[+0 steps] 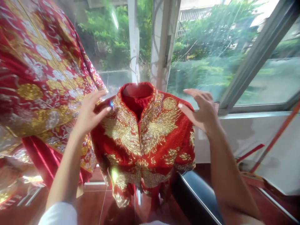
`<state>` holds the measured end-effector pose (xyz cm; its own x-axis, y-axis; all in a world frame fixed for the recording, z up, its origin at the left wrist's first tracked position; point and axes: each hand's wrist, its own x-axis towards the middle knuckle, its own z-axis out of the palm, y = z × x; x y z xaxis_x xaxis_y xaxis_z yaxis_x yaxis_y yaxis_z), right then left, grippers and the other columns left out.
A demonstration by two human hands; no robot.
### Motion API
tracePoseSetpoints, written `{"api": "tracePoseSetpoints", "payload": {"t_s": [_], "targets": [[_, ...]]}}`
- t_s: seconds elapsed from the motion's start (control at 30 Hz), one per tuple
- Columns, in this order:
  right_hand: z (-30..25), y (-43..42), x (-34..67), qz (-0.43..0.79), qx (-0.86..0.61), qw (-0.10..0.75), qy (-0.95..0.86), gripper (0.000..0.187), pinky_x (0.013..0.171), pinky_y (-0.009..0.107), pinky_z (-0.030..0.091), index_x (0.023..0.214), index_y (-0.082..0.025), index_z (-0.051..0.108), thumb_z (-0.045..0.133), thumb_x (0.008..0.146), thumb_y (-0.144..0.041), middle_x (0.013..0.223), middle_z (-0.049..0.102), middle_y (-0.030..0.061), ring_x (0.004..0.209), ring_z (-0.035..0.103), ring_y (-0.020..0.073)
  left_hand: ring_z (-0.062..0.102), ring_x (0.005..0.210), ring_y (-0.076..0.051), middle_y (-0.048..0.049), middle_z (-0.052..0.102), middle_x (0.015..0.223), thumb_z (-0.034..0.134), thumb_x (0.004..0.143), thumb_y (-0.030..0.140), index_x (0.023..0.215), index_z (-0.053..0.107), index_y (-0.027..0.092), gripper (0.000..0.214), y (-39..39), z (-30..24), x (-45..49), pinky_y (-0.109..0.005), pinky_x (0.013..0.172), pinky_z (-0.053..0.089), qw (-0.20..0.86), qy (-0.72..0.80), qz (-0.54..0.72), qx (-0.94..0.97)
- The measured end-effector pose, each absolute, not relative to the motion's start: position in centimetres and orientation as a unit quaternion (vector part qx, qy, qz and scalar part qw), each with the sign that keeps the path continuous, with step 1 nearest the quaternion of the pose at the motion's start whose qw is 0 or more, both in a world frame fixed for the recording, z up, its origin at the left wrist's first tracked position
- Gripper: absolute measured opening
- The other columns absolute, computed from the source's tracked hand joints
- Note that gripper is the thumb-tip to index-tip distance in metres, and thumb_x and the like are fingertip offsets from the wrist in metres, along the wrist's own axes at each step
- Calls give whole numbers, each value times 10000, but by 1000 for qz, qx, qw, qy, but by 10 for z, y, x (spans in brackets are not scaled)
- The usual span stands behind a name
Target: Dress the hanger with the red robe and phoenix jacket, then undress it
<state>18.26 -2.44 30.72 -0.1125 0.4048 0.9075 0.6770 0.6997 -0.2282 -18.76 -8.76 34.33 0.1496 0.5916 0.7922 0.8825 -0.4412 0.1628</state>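
Observation:
A red jacket with gold and silver embroidery hangs on a wire hanger in front of the window. My left hand is open, its fingertips touching the jacket's left shoulder. My right hand is open with fingers spread, hovering just off the jacket's right shoulder and holding nothing.
A second red and gold embroidered garment hangs large at the left. A window frame stands behind, with greenery outside. A dark glossy surface lies at lower right, and red poles lean against the white wall.

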Motion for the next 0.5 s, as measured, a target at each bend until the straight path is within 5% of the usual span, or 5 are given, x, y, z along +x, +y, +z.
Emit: {"api": "tracePoseSetpoints", "payload": {"t_s": [0.1, 0.2, 0.3, 0.4, 0.5], "targets": [[302, 17, 194, 19, -373, 540, -754, 456, 736, 324, 478, 843, -181, 672, 476, 876, -592, 793, 660, 50, 798, 603, 197, 594, 793, -209, -42, 670, 834, 513, 859, 516, 1153, 658, 169, 477, -66, 352, -200, -313, 744, 466, 111, -552, -348, -749], [295, 30, 199, 108, -370, 591, -709, 545, 542, 245, 356, 587, -179, 513, 503, 828, -668, 556, 448, -21, 554, 426, 106, 531, 631, -166, -20, 607, 656, 435, 898, 509, 995, 714, 147, 467, -64, 345, -197, -269, 609, 376, 152, -581, -390, -698], [292, 41, 196, 236, -337, 611, -676, 583, 458, 225, 256, 538, -196, 401, 611, 711, -711, 507, 350, -55, 480, 308, 70, 544, 631, -167, -29, 649, 683, 454, 891, 501, 994, 727, 159, 450, -70, 339, -193, -267, 597, 360, 170, -590, -414, -672], [287, 54, 193, 326, -344, 604, -641, 545, 441, 235, 287, 569, -200, 455, 597, 706, -709, 511, 435, -30, 465, 364, 89, 599, 722, -186, -49, 727, 854, 547, 837, 541, 1087, 715, 189, 464, -73, 342, -196, -278, 663, 416, 128, -582, -395, -699], [280, 45, 187, 216, -426, 661, -579, 396, 522, 259, 350, 609, -194, 518, 606, 777, -541, 584, 513, 12, 529, 442, 116, 618, 767, -196, -57, 738, 951, 616, 779, 583, 1106, 712, 208, 507, -75, 346, -197, -286, 706, 437, 121, -596, -365, -705]]}}
